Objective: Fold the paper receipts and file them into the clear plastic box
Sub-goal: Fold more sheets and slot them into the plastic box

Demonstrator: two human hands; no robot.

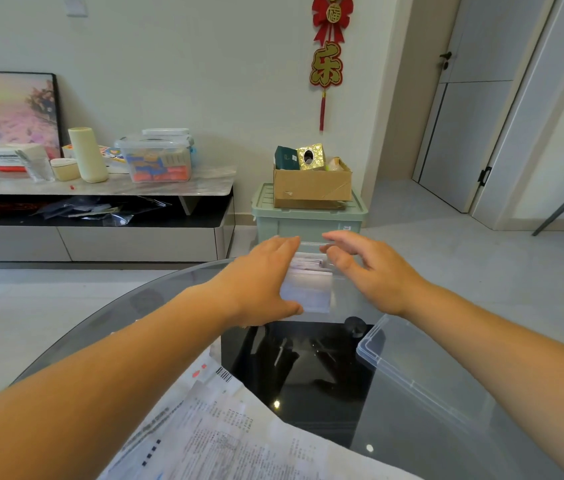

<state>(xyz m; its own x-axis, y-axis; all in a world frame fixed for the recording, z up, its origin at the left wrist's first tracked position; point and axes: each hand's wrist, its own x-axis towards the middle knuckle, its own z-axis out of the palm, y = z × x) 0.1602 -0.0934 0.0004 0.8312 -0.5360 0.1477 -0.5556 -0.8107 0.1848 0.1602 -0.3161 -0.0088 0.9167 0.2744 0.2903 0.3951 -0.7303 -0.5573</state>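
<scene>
The clear plastic box point(308, 301), holding folded white paper receipts point(308, 265), sits at the far edge of the round glass counter point(142, 303). The left hand point(259, 282) presses flat against its left wall. The right hand point(377, 275) hovers beside it. Each grip is apart, holding nothing. Steadying its 2 side walls evenly should stop it sliding.

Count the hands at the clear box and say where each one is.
2. The left hand rests against the left side of the clear plastic box; the right hand, fingers loosely spread, is at its right side, contact unclear.
</scene>
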